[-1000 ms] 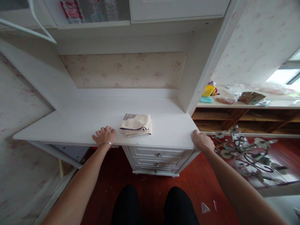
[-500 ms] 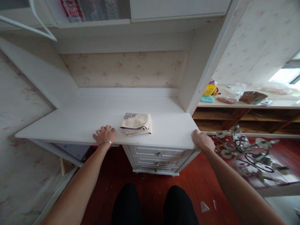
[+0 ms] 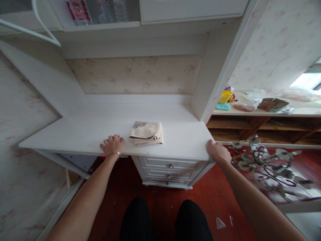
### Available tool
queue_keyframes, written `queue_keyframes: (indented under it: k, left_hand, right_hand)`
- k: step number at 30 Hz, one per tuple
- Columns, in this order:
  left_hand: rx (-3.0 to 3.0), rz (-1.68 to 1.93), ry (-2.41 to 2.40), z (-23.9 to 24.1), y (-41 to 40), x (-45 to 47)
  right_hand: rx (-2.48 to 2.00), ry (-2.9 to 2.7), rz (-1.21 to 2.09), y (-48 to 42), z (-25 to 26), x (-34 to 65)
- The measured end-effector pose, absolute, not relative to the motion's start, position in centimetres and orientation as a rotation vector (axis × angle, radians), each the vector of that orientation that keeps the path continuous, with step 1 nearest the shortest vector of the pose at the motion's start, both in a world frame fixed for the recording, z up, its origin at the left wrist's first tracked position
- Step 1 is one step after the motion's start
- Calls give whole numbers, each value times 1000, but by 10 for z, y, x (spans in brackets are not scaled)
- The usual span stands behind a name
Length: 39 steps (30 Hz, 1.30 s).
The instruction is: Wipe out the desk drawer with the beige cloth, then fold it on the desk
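Barely anything has moved since the earlier frame: the left hand (image 3: pixel 114 145) and right hand (image 3: pixel 218 151) keep their places on the white bench (image 3: pixel 100 124), and the whole view has only drifted slightly. On the near edge, the left hand lies palm down with its fingers spread well apart, pressing on the top and holding nothing; a thin bracelet (image 3: pixel 112 153) circles its wrist. Over at the near right corner, the right hand bends around the bench's edge; its fingertips are hidden, so I cannot tell how far they are closed or how firmly they grip. Between the hands, nearer the left, a folded beige cloth (image 3: pixel 147 132) with a dark pattern at its far left corner lies flat on the bench, just beside the left hand and touched by neither. Drawers (image 3: pixel 173 163) sit below the bench, toward the right. Farther right, a chandelier (image 3: pixel 274 164) lies in front of a low wooden shelf unit (image 3: pixel 250 125).
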<state>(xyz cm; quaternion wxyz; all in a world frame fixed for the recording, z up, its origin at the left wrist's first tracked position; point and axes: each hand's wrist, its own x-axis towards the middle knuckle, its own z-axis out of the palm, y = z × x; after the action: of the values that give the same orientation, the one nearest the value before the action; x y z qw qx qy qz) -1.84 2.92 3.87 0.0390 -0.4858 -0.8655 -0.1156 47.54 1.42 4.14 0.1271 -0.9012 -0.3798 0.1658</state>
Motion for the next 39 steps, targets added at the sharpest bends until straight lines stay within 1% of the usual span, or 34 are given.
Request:
queue_keyframes:
  k: [39]
  left_hand:
    - [-1487,-385,-2659,40,27,-17]
  right_hand:
    - [-2635,-1090,470,15,39,477]
